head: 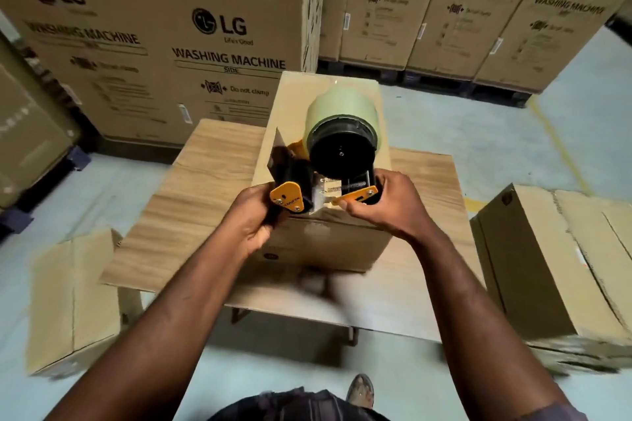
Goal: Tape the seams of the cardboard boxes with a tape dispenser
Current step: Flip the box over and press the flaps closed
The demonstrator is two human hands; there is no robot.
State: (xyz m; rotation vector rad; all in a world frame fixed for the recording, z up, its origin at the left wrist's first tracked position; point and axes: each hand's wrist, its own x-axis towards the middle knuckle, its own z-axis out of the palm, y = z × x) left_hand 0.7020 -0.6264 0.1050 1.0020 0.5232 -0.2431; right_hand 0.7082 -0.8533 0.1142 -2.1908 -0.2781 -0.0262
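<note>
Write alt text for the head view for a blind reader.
The left hand and right hand hold an orange-and-black tape dispenser with a pale green tape roll over a brown cardboard box on a wooden table.

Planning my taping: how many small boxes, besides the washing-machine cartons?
3: one box on the table, one on the floor left, one on the floor right. More may be hidden.

Dim indoor light, wide-angle bending at edges, motion blur low down (lettering stays sharp)
</note>
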